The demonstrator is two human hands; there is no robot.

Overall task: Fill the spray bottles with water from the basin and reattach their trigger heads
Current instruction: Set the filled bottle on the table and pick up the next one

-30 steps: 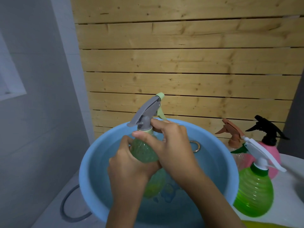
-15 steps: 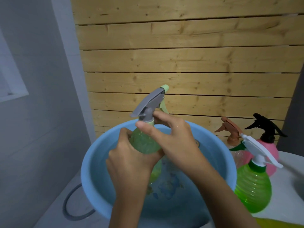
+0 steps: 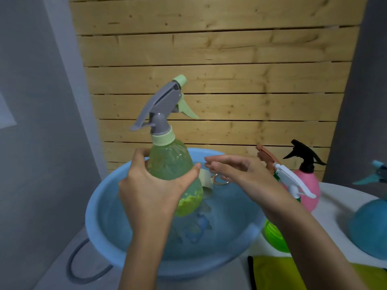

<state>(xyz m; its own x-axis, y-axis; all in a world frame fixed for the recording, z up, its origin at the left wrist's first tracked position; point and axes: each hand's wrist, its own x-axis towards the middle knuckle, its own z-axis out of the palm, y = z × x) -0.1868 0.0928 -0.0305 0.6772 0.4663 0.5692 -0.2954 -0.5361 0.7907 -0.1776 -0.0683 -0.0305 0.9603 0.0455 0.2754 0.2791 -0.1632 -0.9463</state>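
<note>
1. The left hand (image 3: 150, 185) grips the pale bottle (image 3: 170, 162) around its upper body, with the thumb on the right side and the fingers curled behind the left side.
2. The pale bottle is about upright over the basin (image 3: 98, 218), with its lower end inside the rim. I cannot tell whether it touches the water (image 3: 230, 216).
3. The grey head (image 3: 161, 105) sits on the pale bottle's neck above a light green collar. Its nozzle points up and away, toward the plank wall (image 3: 230, 80).
4. The right hand (image 3: 236, 172) holds nothing. Its fingers are loosely straight and point left. The fingertips are just beside the left thumb but clear of the pale bottle.
5. A metal ring (image 3: 219, 180) shows at the basin's far inner wall, below the right fingers.
6. On the table (image 3: 335, 208), right of the basin, stands a green bottle (image 3: 274, 237) with a white head (image 3: 293, 183).
7. Behind it are a pink bottle (image 3: 310, 185) with a black head (image 3: 303, 155) and a brown head (image 3: 266, 155) whose bottle is hidden.
8. A blue bottle (image 3: 368, 227) with a teal head (image 3: 374, 174) is at the far right, blurred.
9. A yellow cloth (image 3: 276, 273) lies at the near right, and a grey hose (image 3: 83, 268) loops at the basin's near left.
</note>
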